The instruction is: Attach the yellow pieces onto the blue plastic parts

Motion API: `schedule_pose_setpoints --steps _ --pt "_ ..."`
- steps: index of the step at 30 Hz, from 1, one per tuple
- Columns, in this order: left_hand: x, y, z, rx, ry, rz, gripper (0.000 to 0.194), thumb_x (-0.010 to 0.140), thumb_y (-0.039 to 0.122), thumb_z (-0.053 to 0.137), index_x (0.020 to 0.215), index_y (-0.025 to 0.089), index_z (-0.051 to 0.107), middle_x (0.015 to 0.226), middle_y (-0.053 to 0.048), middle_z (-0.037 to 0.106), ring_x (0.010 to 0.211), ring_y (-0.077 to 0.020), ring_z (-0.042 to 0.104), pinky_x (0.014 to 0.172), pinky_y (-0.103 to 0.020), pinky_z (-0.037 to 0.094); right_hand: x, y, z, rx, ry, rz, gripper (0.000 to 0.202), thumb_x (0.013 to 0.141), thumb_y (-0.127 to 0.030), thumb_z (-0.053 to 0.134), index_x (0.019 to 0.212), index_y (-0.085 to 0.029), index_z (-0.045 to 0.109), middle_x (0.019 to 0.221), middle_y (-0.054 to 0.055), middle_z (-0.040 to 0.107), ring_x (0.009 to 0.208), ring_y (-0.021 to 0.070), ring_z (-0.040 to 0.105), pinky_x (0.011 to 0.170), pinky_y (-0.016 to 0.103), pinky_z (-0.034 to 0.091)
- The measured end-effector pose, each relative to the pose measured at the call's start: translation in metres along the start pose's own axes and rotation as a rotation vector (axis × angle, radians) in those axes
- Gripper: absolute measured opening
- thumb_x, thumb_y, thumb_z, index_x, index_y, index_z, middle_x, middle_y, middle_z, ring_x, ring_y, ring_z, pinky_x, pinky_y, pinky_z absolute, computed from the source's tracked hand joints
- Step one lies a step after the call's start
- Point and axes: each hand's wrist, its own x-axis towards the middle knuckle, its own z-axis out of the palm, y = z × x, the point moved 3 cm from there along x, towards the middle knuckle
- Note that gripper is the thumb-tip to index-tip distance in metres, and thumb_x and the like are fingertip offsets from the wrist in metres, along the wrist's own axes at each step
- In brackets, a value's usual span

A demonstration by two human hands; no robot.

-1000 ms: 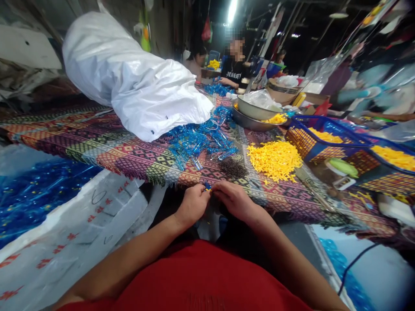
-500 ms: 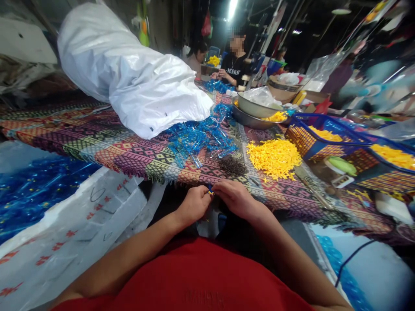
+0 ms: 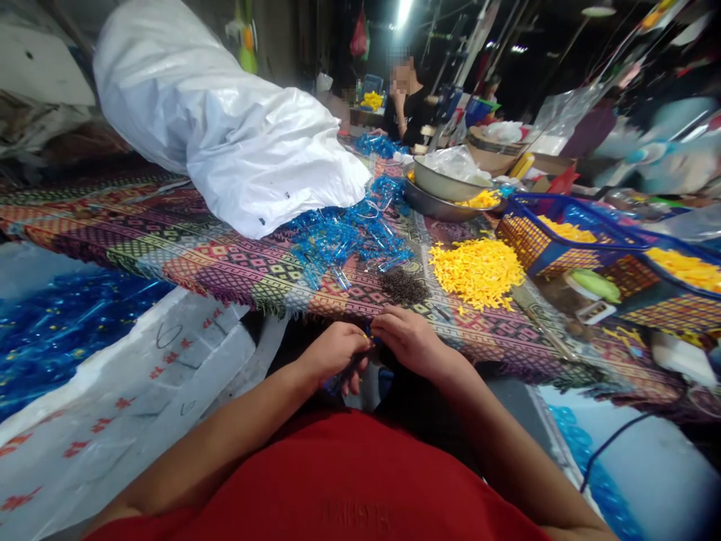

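Observation:
My left hand and my right hand meet just in front of the table edge. Both are closed, fingertips pinched together around a small blue plastic piece with a bit of yellow by it. Most of that piece is hidden by the fingers. Under my left palm some more blue shows, too dark to make out. Beyond my hands, on the patterned cloth, lie a pile of small dark parts, a heap of yellow plastic pieces and scattered clear blue plastic pieces.
A big white sack lies across the table at the left. Blue baskets with yellow pieces stand at the right, metal bowls behind. A foam box holding blue pieces is at lower left. A person sits across the table.
My left hand has turned a little, so its lower fingers and some blue beneath now show. The person across has raised a hand to the face.

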Motion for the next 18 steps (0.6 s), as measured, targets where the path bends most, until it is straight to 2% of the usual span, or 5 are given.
schedule_pose_setpoints --steps 5,11,18 --pt "0.001 -0.001 -0.004 -0.047 -0.002 0.01 0.017 0.074 0.031 0.046 0.067 0.016 0.048 0.052 0.001 0.053 0.032 -0.0139 0.054 0.026 -0.019 0.036 -0.001 0.001 -0.006 0.186 0.086 0.01 0.014 0.089 -0.021 0.046 0.091 -0.018 0.059 0.083 0.006 0.06 0.077 0.0145 0.056 0.068 0.026 0.045" --pt "0.0 0.001 -0.002 0.035 0.038 0.066 0.017 0.076 0.031 0.045 0.069 0.016 0.048 0.052 0.002 0.053 0.03 -0.0128 0.052 0.025 -0.019 0.034 -0.005 0.001 -0.005 0.148 0.124 -0.071 0.014 0.087 -0.019 0.049 0.091 -0.019 0.063 0.087 0.007 0.061 0.08 0.0149 0.058 0.069 0.027 0.047" --pt "-0.007 0.01 0.003 0.165 0.096 0.126 0.02 0.079 0.033 0.044 0.066 0.017 0.047 0.05 0.004 0.05 0.03 -0.0099 0.048 0.026 -0.018 0.034 -0.008 0.005 -0.002 0.203 0.204 -0.097 0.013 0.086 -0.019 0.051 0.089 -0.017 0.064 0.076 0.006 0.061 0.069 0.0131 0.057 0.059 0.024 0.045"
